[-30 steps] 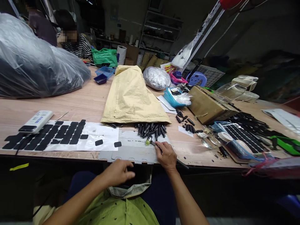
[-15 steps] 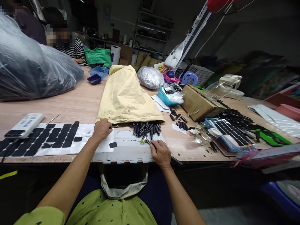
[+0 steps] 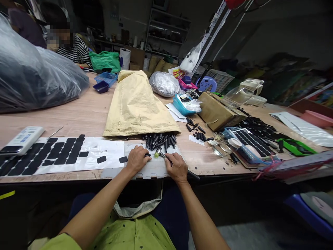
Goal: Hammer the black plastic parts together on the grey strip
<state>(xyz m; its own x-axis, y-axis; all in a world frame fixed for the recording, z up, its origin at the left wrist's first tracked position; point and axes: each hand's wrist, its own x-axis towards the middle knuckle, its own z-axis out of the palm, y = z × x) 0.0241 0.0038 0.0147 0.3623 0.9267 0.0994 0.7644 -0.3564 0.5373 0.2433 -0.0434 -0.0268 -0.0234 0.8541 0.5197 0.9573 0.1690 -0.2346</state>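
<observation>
Now that the left hand (image 3: 137,159) has been shifted from the yellow sack (image 3: 140,107), a slim black part (image 3: 147,155) is held above the grey board (image 3: 154,169), pinched by thumb and fingers, beside the head of the hammer (image 3: 157,152), so both are set close. The handle is gripped by the right hand (image 3: 177,167), fingers curled round it. Far left, on the white device (image 3: 24,139), blue print is visible but unreadable.

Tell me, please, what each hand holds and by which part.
Left hand: a small black piece, which part unclear. Right hand: hammer-like tool, by the handle near its head.
</observation>
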